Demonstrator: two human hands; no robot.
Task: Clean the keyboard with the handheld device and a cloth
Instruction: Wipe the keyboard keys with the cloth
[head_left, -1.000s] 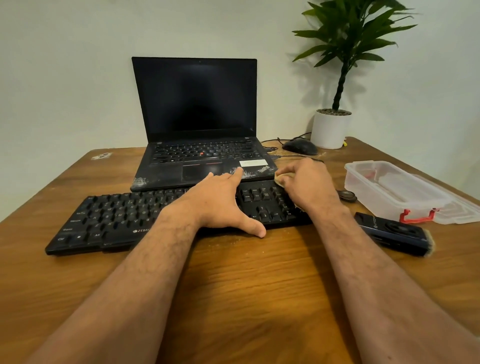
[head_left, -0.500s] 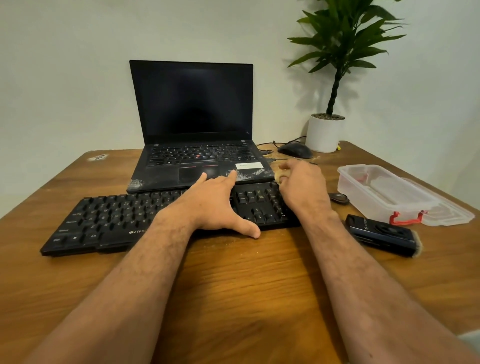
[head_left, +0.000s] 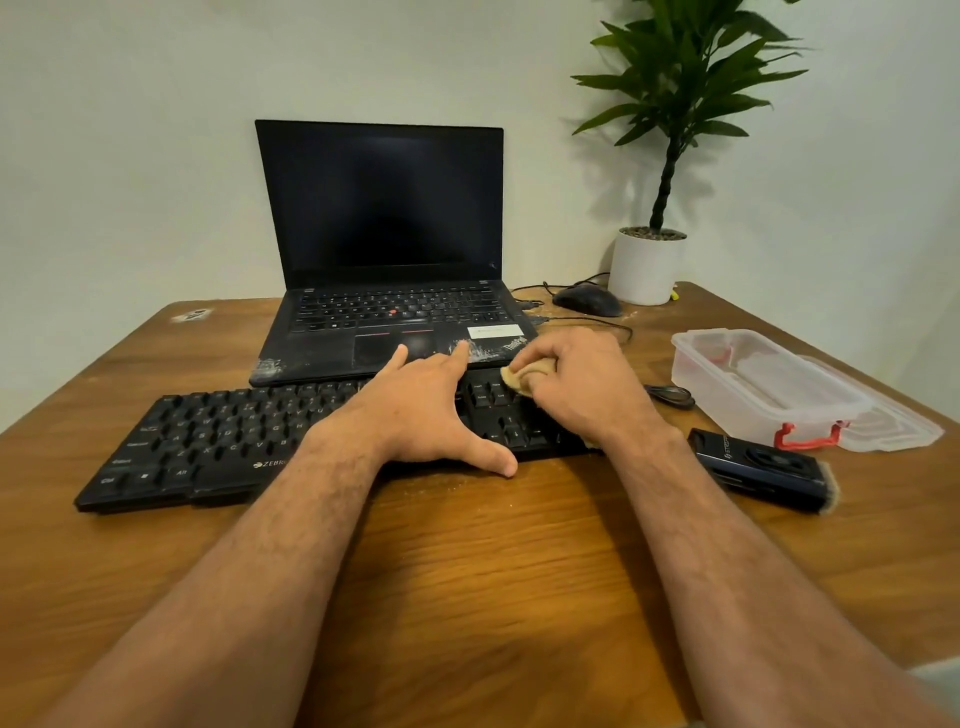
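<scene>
A black full-size keyboard (head_left: 208, 441) lies across the wooden table (head_left: 467, 597) in front of a laptop. My left hand (head_left: 421, 410) rests flat on its middle, fingers spread and thumb at the near edge. Over the keyboard's right end, my right hand (head_left: 582, 384) is closed around a small tan cloth (head_left: 522, 376), pressing it on the keys at the far edge. The black handheld device (head_left: 761, 467), with a brush tip at its right end, lies on the table to the right of the keyboard, untouched.
An open black laptop (head_left: 384, 218) with dust smears on its palm rest stands behind the keyboard. A clear plastic box (head_left: 753, 384) with a red clip and its lid sits at the right. A mouse (head_left: 587, 300), its cable and a potted plant (head_left: 647, 265) stand at the back right.
My right hand with the cloth has shifted a little to the left along the keyboard's far edge, showing more of the cloth. My left hand stays pressed on the keyboard.
</scene>
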